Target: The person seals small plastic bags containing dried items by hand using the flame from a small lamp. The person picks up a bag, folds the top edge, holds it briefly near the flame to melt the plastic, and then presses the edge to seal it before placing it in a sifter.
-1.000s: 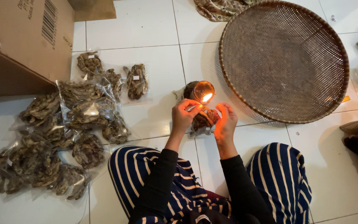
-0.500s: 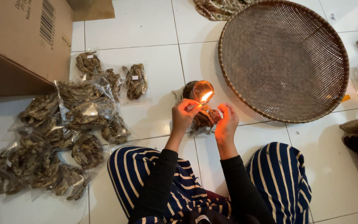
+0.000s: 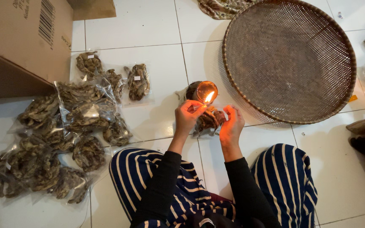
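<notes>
Your left hand point(image 3: 187, 115) and right hand point(image 3: 232, 124) are both pinched on the small clear plastic packet of dried brown pieces point(image 3: 208, 120) stretched crosswise between them, its top edge just beneath the lit candle flame in the small round tin point(image 3: 206, 93) on the white tiled floor point(image 3: 148, 25)

Lamp point(image 3: 206, 92) btwn bags point(image 3: 64, 135) left, basket point(image 3: 290, 59) right

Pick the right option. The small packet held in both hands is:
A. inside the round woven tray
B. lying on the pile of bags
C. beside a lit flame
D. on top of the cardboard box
C: both hands, left hand and right hand, hold the packet just below the lit flame.
</notes>
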